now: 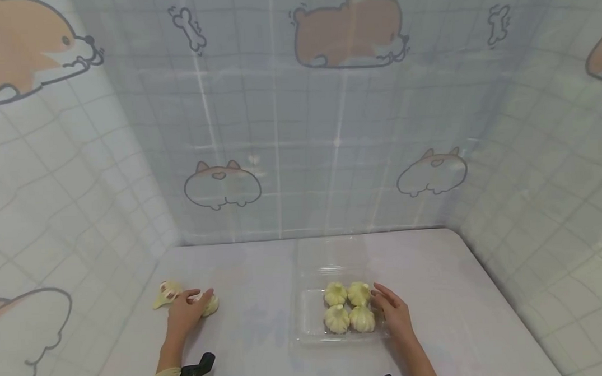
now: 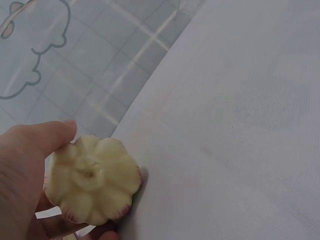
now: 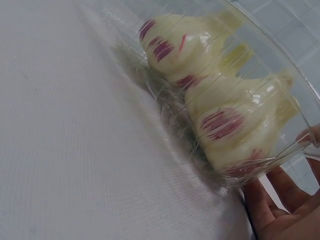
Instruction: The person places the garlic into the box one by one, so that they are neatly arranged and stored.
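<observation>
At the left of the table my left hand (image 1: pixel 186 312) grips a garlic bulb (image 1: pixel 210 305) between thumb and fingers. Its pale, lobed base (image 2: pixel 90 172) faces the camera in the left wrist view. Just left of that hand lies another garlic bulb (image 1: pixel 170 289), partly hidden. My right hand (image 1: pixel 394 313) holds the right side of a clear plastic box (image 1: pixel 309 316), its thumb near the rim in the right wrist view. Several garlic bulbs (image 1: pixel 349 307) stand in two rows in the box. Through the clear wall, purple streaks show on one bulb (image 3: pixel 225 122).
The box's clear lid (image 1: pixel 329 254) lies folded back toward the rear. A white cloth covers the table (image 1: pixel 255 302). Curtains with cartoon dogs (image 1: pixel 328 125) enclose the table at the back and on both sides. Dark straps (image 1: pixel 195 371) sit on the wrists.
</observation>
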`<state>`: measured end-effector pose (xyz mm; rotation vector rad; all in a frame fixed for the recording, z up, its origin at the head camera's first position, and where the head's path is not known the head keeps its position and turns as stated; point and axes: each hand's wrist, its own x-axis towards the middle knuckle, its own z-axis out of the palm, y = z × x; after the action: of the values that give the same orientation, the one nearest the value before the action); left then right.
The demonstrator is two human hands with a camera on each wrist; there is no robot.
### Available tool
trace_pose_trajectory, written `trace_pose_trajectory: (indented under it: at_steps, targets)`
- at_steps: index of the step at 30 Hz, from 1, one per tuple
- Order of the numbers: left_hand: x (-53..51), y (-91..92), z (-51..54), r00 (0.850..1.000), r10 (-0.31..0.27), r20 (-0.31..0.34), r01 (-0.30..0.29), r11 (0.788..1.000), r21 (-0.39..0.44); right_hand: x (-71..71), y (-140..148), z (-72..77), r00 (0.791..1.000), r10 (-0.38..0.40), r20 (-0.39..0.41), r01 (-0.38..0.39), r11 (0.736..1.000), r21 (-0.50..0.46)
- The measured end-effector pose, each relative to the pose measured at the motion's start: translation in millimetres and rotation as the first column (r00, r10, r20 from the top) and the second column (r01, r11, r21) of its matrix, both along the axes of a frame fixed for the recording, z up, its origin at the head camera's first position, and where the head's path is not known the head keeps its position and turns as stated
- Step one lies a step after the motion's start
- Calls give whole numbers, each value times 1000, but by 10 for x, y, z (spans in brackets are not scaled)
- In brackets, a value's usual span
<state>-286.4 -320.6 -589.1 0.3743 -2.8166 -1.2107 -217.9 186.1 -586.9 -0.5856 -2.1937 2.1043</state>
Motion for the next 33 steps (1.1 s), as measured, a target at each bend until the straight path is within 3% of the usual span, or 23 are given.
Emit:
trace_pose_trajectory:
  at_steps: [5,9,16,19,26,33]
  targets:
    - [66,-32,56,1000,-9,-2,9,1000,19,-2,-55,-7,1000,7,-4,-7,1000,-16]
    - [100,6,101,999,-38,38,36,997,64,-13,-35,-17,1000,26,-4,-27,999,-22]
    - [-2,268,127,989,-145,21,142,983,119,12,129,5,1000,-3,-8,3,1000,0]
    - [23,336,132,990,-139,5,138,984,113,16,156,9,1000,0,-2,0,1000,0]
    - [159,317,114,990,-111,-83,116,992,58,41,103,-9,1000,-5,-18,5,1000,-7]
    - [238,307,29,965,-65,-255,78,996,44,67,74,-20,1000,11,-22,-11,1000,7]
